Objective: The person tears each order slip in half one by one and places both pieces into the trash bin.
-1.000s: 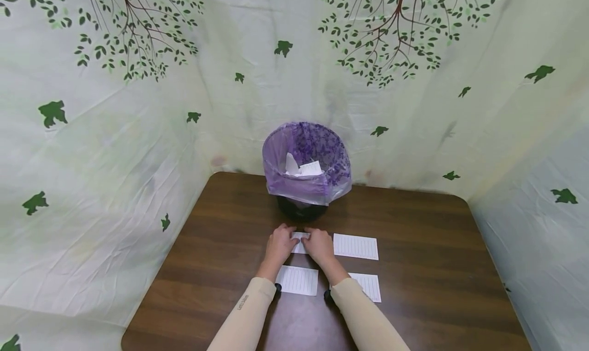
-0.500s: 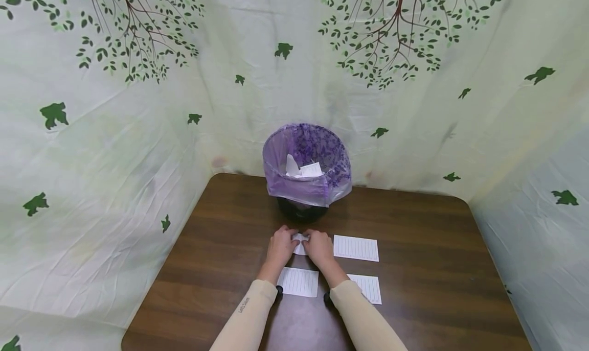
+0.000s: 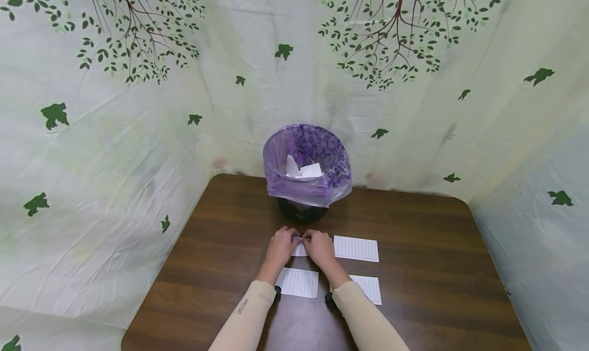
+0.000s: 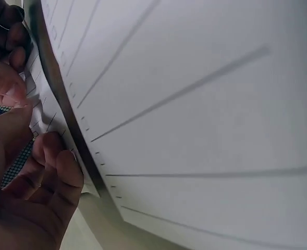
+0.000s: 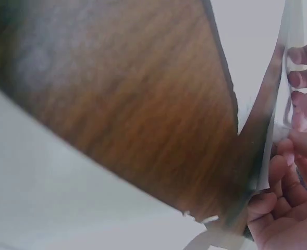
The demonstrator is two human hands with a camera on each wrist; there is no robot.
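Both hands work on one white lined paper card (image 3: 300, 251) on the table, just in front of the bin. My left hand (image 3: 281, 244) pinches its left part and my right hand (image 3: 319, 246) pinches its right part, with thumbs and fingertips close together. The card's far edge is raised and bent between the fingers; much of it is hidden by the hands. In the right wrist view, the held paper (image 5: 282, 99) stands up between the fingertips. A second lined card (image 3: 299, 282) lies nearer, between the forearms. It fills much of the left wrist view as a large ruled sheet (image 4: 195, 114).
Two more lined cards lie to the right, one far (image 3: 356, 248) and one near (image 3: 368, 288), the latter partly covered by the right sleeve. Behind the hands stands a bin with a purple liner (image 3: 299, 191), with white paper pieces (image 3: 311, 170) inside. The brown table (image 3: 428, 249) meets cloth-covered walls.
The held card's far edge has come up off the table and bent toward the near side between the fingers. Both hands stay at nearly the same spot.
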